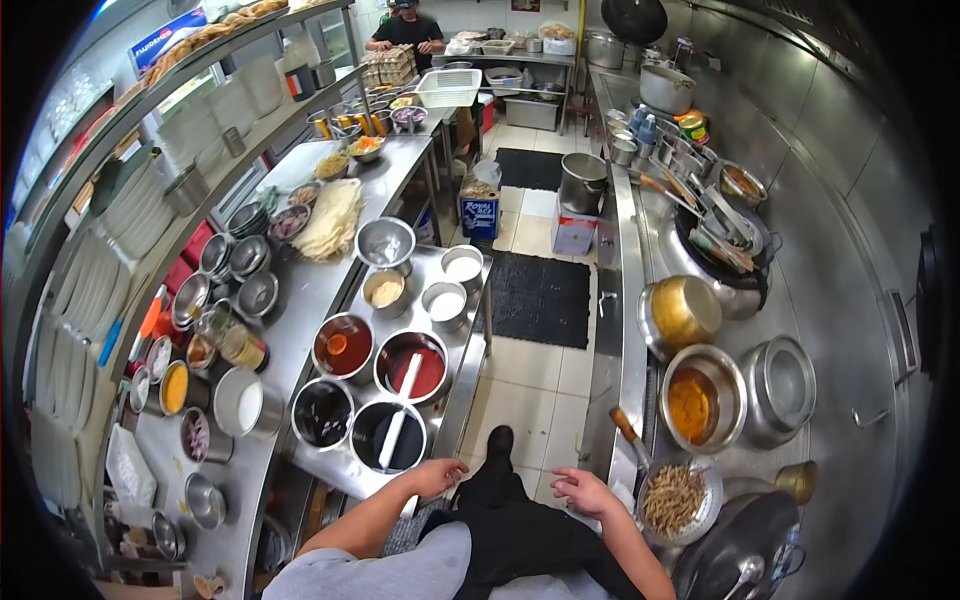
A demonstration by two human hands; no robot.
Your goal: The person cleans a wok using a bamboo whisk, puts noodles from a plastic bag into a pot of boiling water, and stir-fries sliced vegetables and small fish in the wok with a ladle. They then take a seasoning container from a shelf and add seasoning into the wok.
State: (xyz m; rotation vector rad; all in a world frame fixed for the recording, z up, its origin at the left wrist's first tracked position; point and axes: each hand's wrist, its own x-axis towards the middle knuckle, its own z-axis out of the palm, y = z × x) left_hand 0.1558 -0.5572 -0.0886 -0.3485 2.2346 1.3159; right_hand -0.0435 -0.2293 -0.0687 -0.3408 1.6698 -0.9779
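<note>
My left hand [437,478] hangs low in front of me, empty, its fingers loosely extended. Just beyond it stands a pot of dark liquid [375,425] with a long pale handle [400,410] leaning across its rim. Beside that are another dark-filled pot [322,413] and two pots of red sauce [343,346]. On the other side, my right hand [583,491] is held in the air with fingers apart and nothing in them. Nearest to it is a wooden-handled strainer [712,510] holding brown fried strips [674,499].
A steel counter on the right carries a pot of orange liquid [690,405], a brass-coloured pot [686,309] and a wok [740,545]. Plates [135,205] fill the left shelf. Black mats [540,298] lie in the aisle. A person [408,32] stands at the back near egg trays [389,66].
</note>
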